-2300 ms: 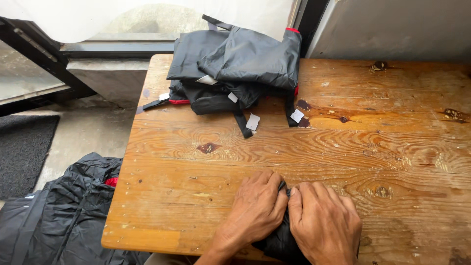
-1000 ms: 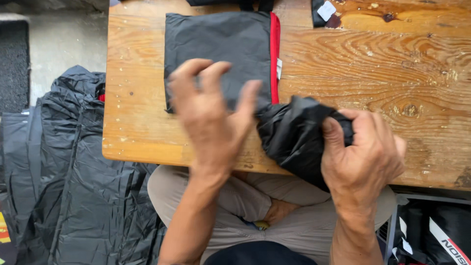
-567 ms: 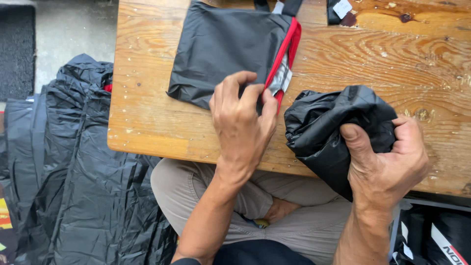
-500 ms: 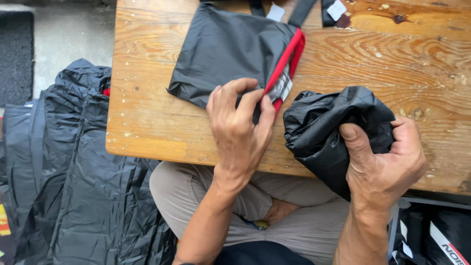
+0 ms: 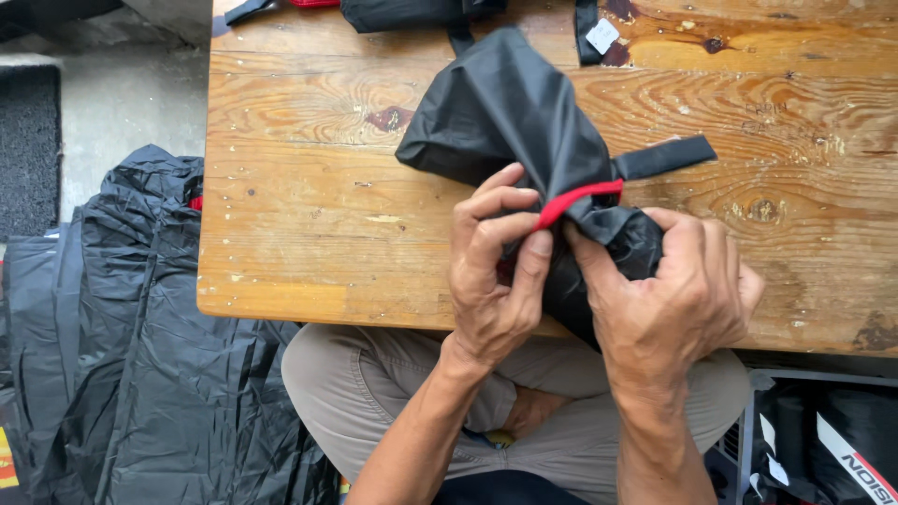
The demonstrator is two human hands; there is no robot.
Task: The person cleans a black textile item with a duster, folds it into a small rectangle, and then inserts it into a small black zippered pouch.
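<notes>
My left hand [image 5: 496, 271] grips the red-trimmed mouth of a dark grey fabric pouch [image 5: 505, 112], which is lifted off the wooden table [image 5: 309, 215] and stands up in a cone. My right hand [image 5: 673, 299] is closed around a bunched black garment [image 5: 631, 245] and presses it against the pouch's opening at the near table edge. A black strap [image 5: 664, 156] sticks out to the right of the pouch.
More dark pouches with white tags [image 5: 603, 36] lie at the table's far edge. A heap of black plastic-like garments [image 5: 122, 337] covers the floor to the left. A dark mat [image 5: 28, 140] lies further left. My knees in khaki trousers [image 5: 374, 383] are under the table.
The pouch lay flat on the table with my left hand pinching its red edge. Now it is raised and both hands have come together, the black bundle at its mouth.
</notes>
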